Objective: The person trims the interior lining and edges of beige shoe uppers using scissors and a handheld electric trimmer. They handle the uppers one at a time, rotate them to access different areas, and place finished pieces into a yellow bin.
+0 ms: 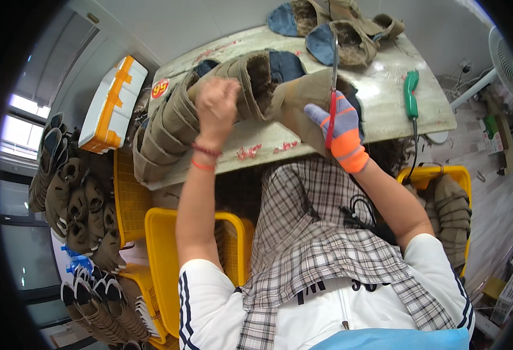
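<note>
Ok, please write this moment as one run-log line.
left hand: curled, near nested brown pieces | right hand: gloved, holding red-handled tool, beside brown piece | green corded tool: on table

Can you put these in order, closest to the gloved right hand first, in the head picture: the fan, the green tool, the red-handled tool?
1. Red-handled tool: right up against the gloved right hand.
2. Green tool: on the table, to that hand's right.
3. Fan: farther right, past the table's edge.
</note>
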Tool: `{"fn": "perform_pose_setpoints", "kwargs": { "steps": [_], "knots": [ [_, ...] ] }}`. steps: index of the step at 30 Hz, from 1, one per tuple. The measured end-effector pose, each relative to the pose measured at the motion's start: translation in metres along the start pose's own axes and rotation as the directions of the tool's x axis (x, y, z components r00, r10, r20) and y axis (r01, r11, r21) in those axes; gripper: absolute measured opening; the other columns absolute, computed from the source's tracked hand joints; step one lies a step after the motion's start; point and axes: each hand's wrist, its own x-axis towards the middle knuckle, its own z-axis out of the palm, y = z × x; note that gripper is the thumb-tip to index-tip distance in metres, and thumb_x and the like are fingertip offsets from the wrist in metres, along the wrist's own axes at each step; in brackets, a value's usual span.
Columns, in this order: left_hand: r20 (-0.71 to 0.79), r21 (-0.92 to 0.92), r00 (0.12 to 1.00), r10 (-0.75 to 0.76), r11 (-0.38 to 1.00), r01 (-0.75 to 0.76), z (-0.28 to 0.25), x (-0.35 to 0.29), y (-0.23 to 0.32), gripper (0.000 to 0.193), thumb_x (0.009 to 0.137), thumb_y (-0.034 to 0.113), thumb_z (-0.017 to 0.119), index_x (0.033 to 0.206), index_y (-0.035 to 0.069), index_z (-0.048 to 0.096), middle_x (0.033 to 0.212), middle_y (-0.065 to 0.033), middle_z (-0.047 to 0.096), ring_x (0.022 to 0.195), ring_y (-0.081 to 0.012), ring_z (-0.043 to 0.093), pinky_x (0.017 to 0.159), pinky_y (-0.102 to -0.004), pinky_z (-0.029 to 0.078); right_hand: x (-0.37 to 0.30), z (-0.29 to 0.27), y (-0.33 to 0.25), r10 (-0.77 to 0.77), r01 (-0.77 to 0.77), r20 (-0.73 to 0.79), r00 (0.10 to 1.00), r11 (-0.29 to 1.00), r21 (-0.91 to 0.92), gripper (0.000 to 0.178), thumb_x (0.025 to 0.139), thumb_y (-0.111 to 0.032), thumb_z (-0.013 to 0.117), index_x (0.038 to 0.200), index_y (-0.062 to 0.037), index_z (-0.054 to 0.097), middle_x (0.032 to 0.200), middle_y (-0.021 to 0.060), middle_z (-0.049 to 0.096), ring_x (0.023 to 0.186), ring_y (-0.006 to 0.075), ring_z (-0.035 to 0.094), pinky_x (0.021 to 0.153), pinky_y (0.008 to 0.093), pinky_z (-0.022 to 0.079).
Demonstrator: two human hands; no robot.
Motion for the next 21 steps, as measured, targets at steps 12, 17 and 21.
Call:
{"fn": "perform_pose_setpoints", "kwargs": {
  "steps": [12, 17, 21],
  "knots": [
    [0.435, 0.254, 0.859, -0.271, 0.952, 0.171, 0.045, 0.08, -0.045, 0.057, 0.072, 0.045, 0.05, 0.122, 0.018, 0.06, 0.119, -0.0163, 0.057, 0.11, -0.035, 0.054, 0.093, -0.0432, 0.043, 0.076, 0.063, 0.104, -0.13, 0.165, 0.182, 0.975, 0.967, -0.196, 0.041, 0.075, -0.019, 0.076, 0.107, -0.0018, 0.058, 0.097, 0.0133, 0.067, 0.087, 0.023, 0.064, 0.076, 0.0317, 0.05],
    [0.309, 0.152, 0.924, -0.226, 0.971, 0.187, 0.049, 0.064, -0.065, 0.049, 0.077, 0.041, 0.047, 0.117, 0.015, 0.062, 0.115, -0.0167, 0.059, 0.104, -0.0361, 0.057, 0.089, -0.0454, 0.045, 0.096, 0.078, 0.074, 0.015, -0.18, 0.516, 0.857, 0.945, 0.272, 0.045, 0.076, -0.012, 0.074, 0.115, 0.0002, 0.057, 0.101, 0.006, 0.065, 0.091, 0.011, 0.059, 0.079, 0.0278, 0.049],
    [0.26, 0.176, 0.944, -0.203, 0.971, 0.16, 0.056, 0.067, -0.053, 0.042, 0.081, 0.037, 0.046, 0.109, 0.014, 0.065, 0.109, -0.0159, 0.062, 0.098, -0.035, 0.058, 0.085, -0.046, 0.045, 0.111, 0.081, 0.122, 0.066, -0.304, 0.578, 0.813, 0.895, 0.325, 0.044, 0.076, -0.012, 0.074, 0.114, 0.0019, 0.057, 0.102, 0.0064, 0.065, 0.091, 0.011, 0.059, 0.079, 0.0276, 0.049]
  ]
}}
